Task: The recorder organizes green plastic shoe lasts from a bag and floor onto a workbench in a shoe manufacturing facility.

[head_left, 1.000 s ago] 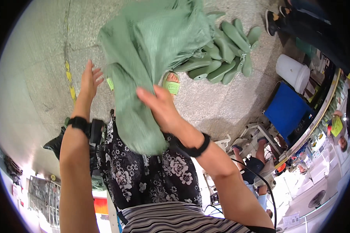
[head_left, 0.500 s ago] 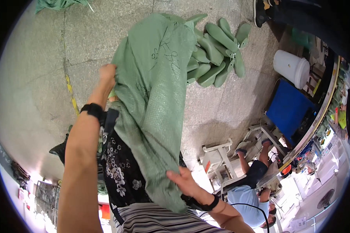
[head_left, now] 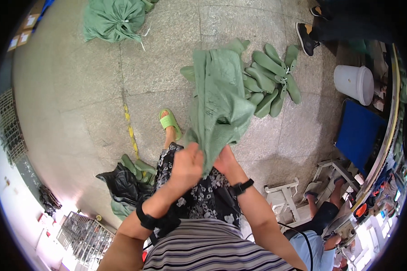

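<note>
A green woven sack [head_left: 221,86] hangs in front of me, folded and creased, its far end over a pile of green shoe lasts [head_left: 263,74] on the floor. At the sack's near end, my left hand [head_left: 188,165] is closed on its edge, slightly blurred by motion. Close beside it, my right hand [head_left: 226,160] grips the same end from the right, its fingers partly hidden by the cloth. Some of the lasts are tied together with white string. The sack covers part of the pile.
A tied, full green sack [head_left: 115,20] lies far left. By my left leg sit a black plastic bag [head_left: 122,185] and more lasts [head_left: 140,169]. On the right are a white bucket [head_left: 353,85], a blue panel [head_left: 362,133] and a seated person [head_left: 319,226]. Another person's shoe [head_left: 306,39] shows at the top.
My hands have come together at the sack's near end; before, the left held its far-left side and the right its near end. The sack now hangs shorter and more folded.
</note>
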`<state>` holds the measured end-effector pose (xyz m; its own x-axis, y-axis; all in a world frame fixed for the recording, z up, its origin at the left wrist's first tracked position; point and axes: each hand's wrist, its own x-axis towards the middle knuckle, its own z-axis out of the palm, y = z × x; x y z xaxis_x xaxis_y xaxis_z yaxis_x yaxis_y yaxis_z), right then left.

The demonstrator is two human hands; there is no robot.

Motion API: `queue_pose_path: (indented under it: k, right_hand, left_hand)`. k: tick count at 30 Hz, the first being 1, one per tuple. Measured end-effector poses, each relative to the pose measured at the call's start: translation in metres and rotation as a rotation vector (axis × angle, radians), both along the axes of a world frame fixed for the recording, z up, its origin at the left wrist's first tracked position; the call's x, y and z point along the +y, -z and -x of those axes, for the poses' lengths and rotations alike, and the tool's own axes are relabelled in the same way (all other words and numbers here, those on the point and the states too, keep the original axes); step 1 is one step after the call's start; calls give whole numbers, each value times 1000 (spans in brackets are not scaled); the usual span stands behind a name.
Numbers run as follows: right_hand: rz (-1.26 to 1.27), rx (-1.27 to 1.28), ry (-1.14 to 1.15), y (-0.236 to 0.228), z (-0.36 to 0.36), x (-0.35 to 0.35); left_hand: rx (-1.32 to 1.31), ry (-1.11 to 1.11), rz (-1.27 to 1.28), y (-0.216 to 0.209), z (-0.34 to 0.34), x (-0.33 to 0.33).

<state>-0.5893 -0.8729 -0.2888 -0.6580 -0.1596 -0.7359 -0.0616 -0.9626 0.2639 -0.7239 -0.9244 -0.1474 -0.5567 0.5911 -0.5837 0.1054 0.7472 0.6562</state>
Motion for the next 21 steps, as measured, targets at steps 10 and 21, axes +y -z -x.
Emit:
queue_pose_path:
  k: [10, 21]
  right_hand:
    - [-411, -352, 51, -71, -12, 26]
    - [-945, -493, -130, -195, -31, 104]
  left_hand:
    - [-85, 73, -107, -58, -36, 9]
    - [-316, 127, -206, -102, -36, 46]
